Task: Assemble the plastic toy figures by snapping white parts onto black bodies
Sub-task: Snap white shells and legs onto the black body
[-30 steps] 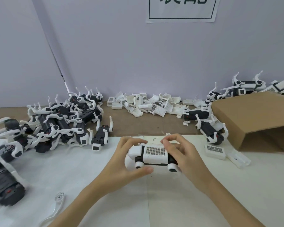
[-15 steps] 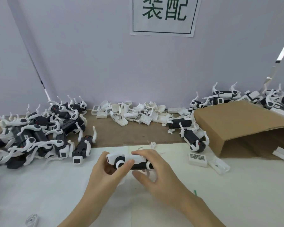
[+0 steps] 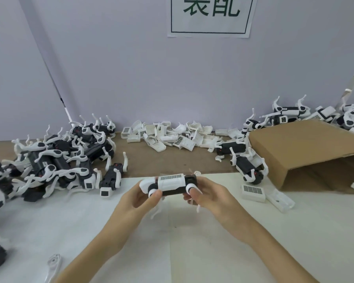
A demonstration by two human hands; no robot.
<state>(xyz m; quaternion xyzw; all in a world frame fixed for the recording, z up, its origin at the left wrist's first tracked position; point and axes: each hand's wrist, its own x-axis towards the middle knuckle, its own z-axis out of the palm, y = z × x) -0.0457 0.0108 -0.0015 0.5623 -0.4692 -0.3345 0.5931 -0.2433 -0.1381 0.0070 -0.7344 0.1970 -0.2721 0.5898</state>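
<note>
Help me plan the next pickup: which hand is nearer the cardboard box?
Right. The right hand holds the toy figure nearer the cardboard box; the left hand grips its far end.

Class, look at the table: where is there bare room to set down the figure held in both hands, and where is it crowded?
Bare white sheet lies between the forearms, below the left hand and right hand holding the figure. More lies near right, below the cardboard box. Crowded: the assembled pile at left, and white shells along the wall.
</note>
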